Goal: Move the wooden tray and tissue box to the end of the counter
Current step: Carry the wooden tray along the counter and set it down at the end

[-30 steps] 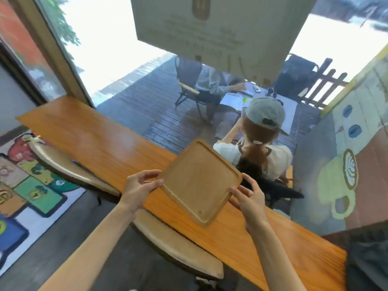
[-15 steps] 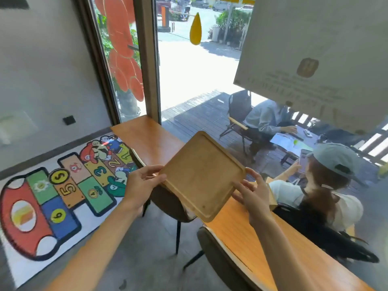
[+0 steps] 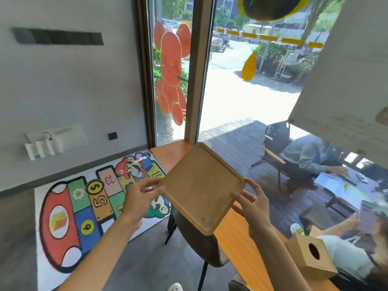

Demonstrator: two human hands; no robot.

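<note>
I hold a square wooden tray (image 3: 201,185) in the air over the wooden counter (image 3: 235,234), tilted down to the left. My left hand (image 3: 140,196) grips the tray's left corner. The right edge is pinched by my right hand (image 3: 252,204). A wooden tissue box (image 3: 310,257) with a round hole in its top stands on the counter at the lower right, beside my right forearm. The counter's far end (image 3: 168,150) meets the window frame behind the tray.
A brown chair (image 3: 201,244) stands under the counter below the tray. A colourful hopscotch rug (image 3: 94,206) covers the floor on the left. Outside the window (image 3: 241,91), two people sit at a table (image 3: 346,190) on the deck.
The view has swung left and up toward the counter's end by the window. The tray, in both hands, has moved along with it. The tissue box has come into view at lower right.
</note>
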